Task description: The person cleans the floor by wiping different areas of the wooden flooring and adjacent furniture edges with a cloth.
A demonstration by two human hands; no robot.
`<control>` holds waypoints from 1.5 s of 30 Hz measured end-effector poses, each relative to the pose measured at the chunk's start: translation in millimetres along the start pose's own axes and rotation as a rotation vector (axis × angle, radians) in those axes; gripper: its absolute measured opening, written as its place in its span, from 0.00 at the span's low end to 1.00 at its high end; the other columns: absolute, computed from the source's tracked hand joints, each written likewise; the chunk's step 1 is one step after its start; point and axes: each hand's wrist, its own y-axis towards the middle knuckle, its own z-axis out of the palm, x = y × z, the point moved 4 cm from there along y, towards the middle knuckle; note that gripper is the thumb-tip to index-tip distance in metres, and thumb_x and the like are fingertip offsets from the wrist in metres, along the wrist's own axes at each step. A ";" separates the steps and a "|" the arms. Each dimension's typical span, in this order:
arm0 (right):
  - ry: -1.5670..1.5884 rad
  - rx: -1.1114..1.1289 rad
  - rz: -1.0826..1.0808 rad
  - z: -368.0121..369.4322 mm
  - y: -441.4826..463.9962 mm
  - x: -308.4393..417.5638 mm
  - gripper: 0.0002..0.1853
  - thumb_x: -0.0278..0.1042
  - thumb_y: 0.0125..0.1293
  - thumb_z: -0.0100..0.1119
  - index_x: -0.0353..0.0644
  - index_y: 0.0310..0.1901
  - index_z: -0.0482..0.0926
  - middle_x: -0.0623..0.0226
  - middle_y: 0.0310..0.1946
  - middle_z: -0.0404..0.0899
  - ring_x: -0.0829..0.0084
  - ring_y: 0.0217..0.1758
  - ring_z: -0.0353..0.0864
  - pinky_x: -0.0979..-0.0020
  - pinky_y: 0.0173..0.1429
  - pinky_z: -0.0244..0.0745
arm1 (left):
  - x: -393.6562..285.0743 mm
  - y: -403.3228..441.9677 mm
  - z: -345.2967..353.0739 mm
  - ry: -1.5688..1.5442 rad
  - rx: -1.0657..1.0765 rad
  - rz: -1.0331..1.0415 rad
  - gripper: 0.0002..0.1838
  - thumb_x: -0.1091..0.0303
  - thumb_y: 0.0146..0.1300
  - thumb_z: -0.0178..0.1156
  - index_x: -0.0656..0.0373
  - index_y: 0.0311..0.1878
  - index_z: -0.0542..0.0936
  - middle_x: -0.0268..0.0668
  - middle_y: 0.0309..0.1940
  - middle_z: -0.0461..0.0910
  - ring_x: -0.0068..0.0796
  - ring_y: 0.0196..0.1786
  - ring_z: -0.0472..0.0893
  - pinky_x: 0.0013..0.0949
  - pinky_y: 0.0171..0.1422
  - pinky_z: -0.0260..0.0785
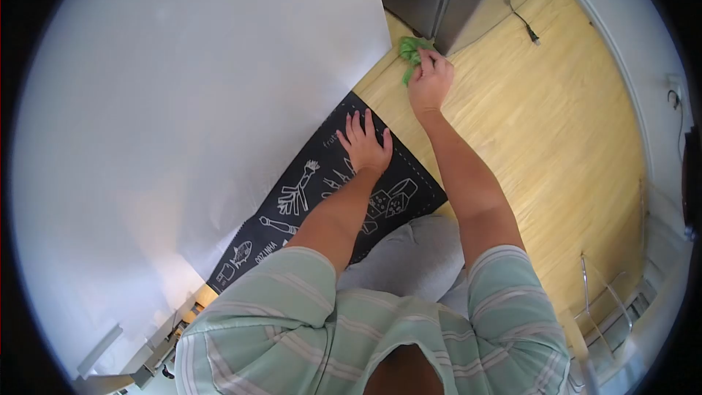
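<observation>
My left hand [365, 145] lies flat with its fingers spread on a black mat [401, 164] printed with white food drawings. Ahead and to the right, my right hand [430, 82] is closed on a crumpled green cloth [411, 51]. The cloth is down by the bottom corner of a dark grey cabinet or appliance [472, 0], against the light wood floor [541, 117]. My fingers hide part of the cloth. Under my arms, a grey-clad knee [409, 252] rests at the mat's near edge.
A large white panel [205, 88] rises along the mat's left side. On the floor at the upper right lies a black power cord with a plug [530, 31]. A white wall [621, 51] borders the floor on the right, and a metal-framed rack or chair [607, 292] stands at the lower right.
</observation>
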 end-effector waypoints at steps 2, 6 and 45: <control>-0.019 0.200 0.030 14.6 0.4 1.9 0.21 0.33 0.53 0.62 0.45 0.52 0.84 0.62 0.52 0.77 0.56 0.58 0.71 0.56 0.61 0.66 | 0.4 0.1 1.0 0.000 0.007 0.002 0.36 0.47 0.65 0.51 0.53 0.74 0.61 0.47 0.71 0.58 0.49 0.77 0.50 0.65 0.77 0.33; -0.104 0.238 0.206 38.5 2.8 -3.5 0.29 0.46 0.52 0.61 0.44 0.56 0.81 0.58 0.64 0.70 0.55 0.67 0.65 0.56 0.69 0.61 | 1.2 0.3 1.9 0.004 0.016 0.004 0.36 0.48 0.65 0.52 0.53 0.74 0.60 0.48 0.71 0.58 0.49 0.77 0.49 0.65 0.77 0.33; -0.180 0.246 0.130 55.2 7.8 -29.3 0.23 0.30 0.59 0.57 0.41 0.58 0.78 0.57 0.54 0.79 0.55 0.59 0.73 0.57 0.62 0.68 | 0.1 1.2 1.8 0.011 -0.007 0.022 0.37 0.48 0.64 0.53 0.53 0.73 0.61 0.49 0.70 0.59 0.50 0.77 0.51 0.64 0.77 0.35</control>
